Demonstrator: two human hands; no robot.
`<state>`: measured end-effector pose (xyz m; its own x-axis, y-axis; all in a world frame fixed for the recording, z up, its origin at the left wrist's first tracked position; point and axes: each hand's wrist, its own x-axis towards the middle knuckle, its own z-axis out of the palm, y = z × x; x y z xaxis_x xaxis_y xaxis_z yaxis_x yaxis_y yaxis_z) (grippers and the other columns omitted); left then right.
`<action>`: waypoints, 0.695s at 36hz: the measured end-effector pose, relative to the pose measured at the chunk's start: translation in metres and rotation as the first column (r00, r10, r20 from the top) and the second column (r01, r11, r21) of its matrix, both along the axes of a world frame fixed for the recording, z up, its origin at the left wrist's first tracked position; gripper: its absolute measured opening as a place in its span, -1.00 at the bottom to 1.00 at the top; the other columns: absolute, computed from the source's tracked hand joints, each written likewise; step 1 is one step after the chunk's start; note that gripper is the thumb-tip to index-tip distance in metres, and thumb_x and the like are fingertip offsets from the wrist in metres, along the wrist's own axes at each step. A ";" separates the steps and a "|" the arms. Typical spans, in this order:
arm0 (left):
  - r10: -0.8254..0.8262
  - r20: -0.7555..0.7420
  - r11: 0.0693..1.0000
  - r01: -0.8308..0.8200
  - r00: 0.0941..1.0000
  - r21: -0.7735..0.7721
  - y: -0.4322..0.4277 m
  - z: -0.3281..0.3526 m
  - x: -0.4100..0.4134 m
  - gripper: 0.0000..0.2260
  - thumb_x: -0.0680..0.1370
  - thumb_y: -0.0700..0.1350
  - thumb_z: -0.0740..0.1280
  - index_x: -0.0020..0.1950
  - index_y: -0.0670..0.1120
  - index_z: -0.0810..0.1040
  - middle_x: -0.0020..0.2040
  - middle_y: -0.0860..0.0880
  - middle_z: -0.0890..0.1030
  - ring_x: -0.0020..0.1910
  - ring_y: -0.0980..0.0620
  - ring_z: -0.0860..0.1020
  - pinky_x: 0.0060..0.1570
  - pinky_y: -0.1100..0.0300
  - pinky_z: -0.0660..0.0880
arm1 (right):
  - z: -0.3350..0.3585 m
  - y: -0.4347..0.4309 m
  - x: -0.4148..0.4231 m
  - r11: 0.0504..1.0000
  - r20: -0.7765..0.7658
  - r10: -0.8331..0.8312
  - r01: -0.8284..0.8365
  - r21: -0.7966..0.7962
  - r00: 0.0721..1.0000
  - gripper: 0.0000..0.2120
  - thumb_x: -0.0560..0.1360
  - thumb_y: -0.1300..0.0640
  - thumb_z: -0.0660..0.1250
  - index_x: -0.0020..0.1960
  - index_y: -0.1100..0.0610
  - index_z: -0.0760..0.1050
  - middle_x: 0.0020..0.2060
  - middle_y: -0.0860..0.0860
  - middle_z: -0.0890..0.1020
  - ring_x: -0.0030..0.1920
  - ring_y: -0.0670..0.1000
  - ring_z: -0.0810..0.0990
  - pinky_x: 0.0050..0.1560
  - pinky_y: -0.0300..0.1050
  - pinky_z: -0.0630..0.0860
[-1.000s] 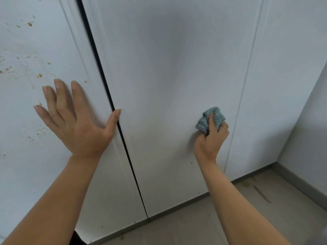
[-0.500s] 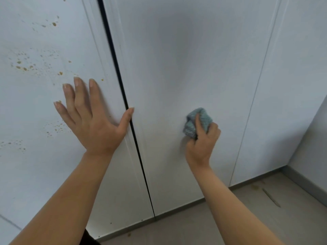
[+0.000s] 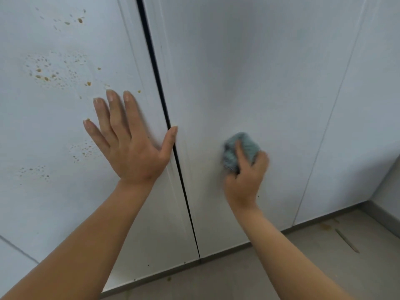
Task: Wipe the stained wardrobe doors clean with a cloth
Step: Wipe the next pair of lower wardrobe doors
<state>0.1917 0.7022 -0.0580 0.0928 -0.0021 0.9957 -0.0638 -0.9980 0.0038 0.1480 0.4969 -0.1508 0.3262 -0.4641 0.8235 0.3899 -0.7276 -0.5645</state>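
White wardrobe doors fill the view. The left door (image 3: pixel 54 126) carries brown splatter stains (image 3: pixel 47 72) above and left of my left hand (image 3: pixel 129 146), which presses flat on it with fingers spread and the thumb at the dark gap (image 3: pixel 164 109) between doors. The middle door (image 3: pixel 249 72) looks plain white. My right hand (image 3: pixel 244 178) grips a bunched blue-grey cloth (image 3: pixel 240 148) and holds it against the middle door low down. A third door panel (image 3: pixel 357 126) stands at the right.
Grey floor (image 3: pixel 303 267) runs along the doors' base, with a few brown spots (image 3: pixel 324 226) and a streak at the right. A grey wall with a skirting board (image 3: pixel 387 215) closes the right corner.
My right hand has slid the cloth leftward across the middle door, toward the gap. The view has shifted left, showing more of the stained left door. My left hand stays flat on that door.
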 end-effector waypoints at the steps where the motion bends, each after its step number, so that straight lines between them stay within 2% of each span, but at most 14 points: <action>1: 0.001 -0.003 1.000 -0.001 1.000 0.002 0.000 0.000 0.000 -0.12 0.56 0.39 0.31 0.62 -0.24 0.29 0.57 -0.33 0.33 0.56 -0.38 0.28 0.47 -0.45 0.18 | -0.006 0.008 -0.002 0.989 0.014 0.031 -0.028 -0.144 0.999 -0.62 0.56 0.28 0.19 0.35 0.22 0.54 0.04 0.20 0.47 0.01 0.23 0.43 0.03 0.03 0.40; 2: 0.001 -0.008 1.000 0.000 1.000 0.002 -0.001 0.000 -0.001 -0.12 0.56 0.39 0.31 0.62 -0.24 0.28 0.57 -0.33 0.33 0.56 -0.38 0.28 0.47 -0.45 0.18 | -0.010 0.015 -0.005 0.960 0.015 0.064 -0.058 -0.275 0.998 -0.65 0.62 0.24 0.16 0.34 0.22 0.55 0.06 0.21 0.50 0.01 0.25 0.46 0.04 0.04 0.40; 4: -0.001 -0.012 1.000 0.001 1.000 -0.003 0.000 0.000 -0.001 -0.12 0.56 0.39 0.32 0.62 -0.24 0.28 0.57 -0.33 0.33 0.55 -0.38 0.28 0.47 -0.46 0.17 | -0.015 0.020 -0.009 0.895 -0.018 0.122 -0.118 -0.430 0.992 -0.64 0.66 0.17 0.12 0.33 0.23 0.56 0.09 0.26 0.55 0.02 0.29 0.52 0.09 0.02 0.41; 7: -0.004 -0.008 1.000 0.004 1.000 -0.006 -0.002 0.001 -0.001 -0.12 0.56 0.40 0.31 0.62 -0.24 0.29 0.56 -0.33 0.34 0.55 -0.39 0.30 0.47 -0.46 0.19 | -0.007 0.015 -0.010 0.889 0.029 0.131 -0.104 -0.446 0.991 -0.64 0.66 0.15 0.13 0.30 0.25 0.58 0.18 0.19 0.46 0.09 0.27 0.49 0.13 0.07 0.47; 9: -0.004 -0.007 1.000 0.003 1.000 -0.010 -0.003 0.002 -0.002 -0.12 0.56 0.40 0.31 0.61 -0.24 0.30 0.56 -0.34 0.36 0.54 -0.40 0.31 0.46 -0.47 0.19 | 0.004 0.006 -0.007 0.934 0.108 0.085 -0.042 -0.354 0.990 -0.65 0.66 0.14 0.13 0.32 0.24 0.54 0.20 0.13 0.39 0.14 0.24 0.43 0.16 0.08 0.47; 11: 0.003 -0.008 1.000 -0.003 1.000 -0.008 -0.003 0.002 -0.001 -0.12 0.55 0.40 0.31 0.60 -0.25 0.33 0.55 -0.34 0.36 0.54 -0.40 0.32 0.47 -0.46 0.18 | 0.017 -0.003 -0.001 0.986 0.172 -0.003 0.032 -0.166 0.985 -0.67 0.63 0.21 0.17 0.35 0.25 0.51 0.17 0.20 0.39 0.15 0.27 0.43 0.17 0.13 0.49; 14: -0.003 -0.005 1.000 0.003 1.000 -0.010 -0.004 0.003 -0.002 -0.13 0.55 0.40 0.32 0.59 -0.25 0.35 0.54 -0.34 0.37 0.53 -0.40 0.33 0.46 -0.46 0.19 | 0.035 -0.010 0.008 0.994 0.142 -0.028 0.013 0.107 0.989 -0.50 0.43 0.33 0.18 0.35 0.28 0.52 0.14 0.32 0.40 0.18 0.34 0.44 0.27 0.21 0.45; 16: -0.002 -0.004 1.000 0.002 1.000 -0.009 -0.003 0.004 -0.003 -0.14 0.55 0.39 0.33 0.59 -0.25 0.35 0.54 -0.34 0.38 0.53 -0.40 0.34 0.47 -0.46 0.19 | 0.039 -0.002 0.008 0.989 0.110 -0.030 0.013 0.146 0.993 -0.44 0.37 0.30 0.15 0.36 0.27 0.52 0.13 0.33 0.42 0.17 0.29 0.41 0.28 0.14 0.41; 18: 0.001 -0.006 1.000 -0.001 1.000 -0.007 -0.003 0.004 -0.004 -0.14 0.56 0.39 0.33 0.59 -0.25 0.35 0.54 -0.34 0.38 0.53 -0.40 0.34 0.47 -0.46 0.20 | 0.033 0.014 0.006 0.998 0.096 -0.034 0.030 0.049 0.995 -0.51 0.44 0.30 0.19 0.35 0.25 0.54 0.12 0.31 0.44 0.14 0.21 0.38 0.23 0.05 0.37; 20: -0.002 -0.014 1.000 0.002 1.000 -0.007 -0.004 0.003 -0.007 -0.15 0.56 0.38 0.32 0.59 -0.25 0.35 0.54 -0.34 0.38 0.53 -0.40 0.33 0.47 -0.46 0.20 | 0.018 0.033 -0.001 0.985 0.111 0.039 -0.019 -0.174 0.993 -0.67 0.57 0.23 0.28 0.31 0.21 0.58 0.15 0.23 0.45 0.13 0.21 0.41 0.18 0.05 0.40; 23: -0.003 -0.022 1.000 0.003 1.000 -0.010 -0.003 0.003 -0.008 -0.15 0.57 0.38 0.32 0.59 -0.25 0.35 0.55 -0.34 0.37 0.53 -0.41 0.33 0.47 -0.47 0.19 | -0.008 0.057 -0.011 0.823 -0.023 0.245 -0.220 -0.524 0.969 -0.75 0.52 0.25 0.41 0.19 0.23 0.66 0.10 0.21 0.58 0.07 0.25 0.49 0.05 0.12 0.53; 25: 0.001 -0.019 1.000 -0.001 1.000 -0.010 -0.004 0.004 -0.007 -0.15 0.57 0.38 0.32 0.59 -0.26 0.35 0.54 -0.34 0.37 0.53 -0.42 0.33 0.47 -0.47 0.19 | -0.013 0.059 -0.016 0.746 -0.089 0.289 -0.282 -0.604 0.953 -0.79 0.49 0.28 0.43 0.13 0.25 0.67 0.09 0.19 0.58 0.03 0.24 0.52 0.00 0.12 0.55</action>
